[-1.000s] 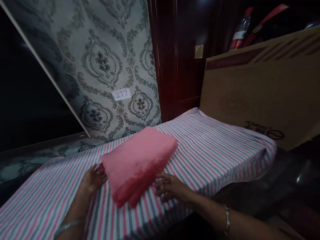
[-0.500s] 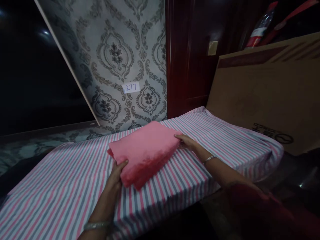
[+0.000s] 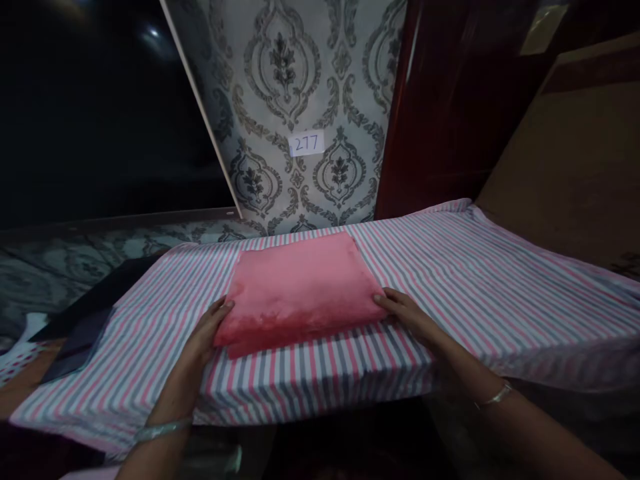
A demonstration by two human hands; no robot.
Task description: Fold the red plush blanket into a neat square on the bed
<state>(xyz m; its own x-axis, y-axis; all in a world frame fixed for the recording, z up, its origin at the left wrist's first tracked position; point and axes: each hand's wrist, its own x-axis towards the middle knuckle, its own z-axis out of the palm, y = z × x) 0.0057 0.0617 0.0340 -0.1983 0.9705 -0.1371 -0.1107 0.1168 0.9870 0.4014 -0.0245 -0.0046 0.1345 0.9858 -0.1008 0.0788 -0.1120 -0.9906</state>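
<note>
A folded pink cloth (image 3: 305,280) lies on a table with a striped cover, its layered, darker red-pink edge toward me. My left hand (image 3: 206,328) grips its left side near the front corner, thumb on top and fingers along the edge. At the right front corner my right hand (image 3: 407,312) holds it in the same way, with the thumb and a finger over the top and the other fingers partly hidden. The striped cover (image 3: 440,280) spreads under the cloth and hangs over the table's front edge.
A large dark screen (image 3: 100,120) stands at the left behind the table. Patterned wallpaper bears a paper label (image 3: 307,143) reading 277. A cardboard box (image 3: 585,153) is at the right, beside a dark red door (image 3: 450,113). Dark folded items (image 3: 83,343) lie at the left end.
The pink cloth has been turned squarer to the table's front edge and set down flatter. Both hands still hold its sides. My view has swung left and downward.
</note>
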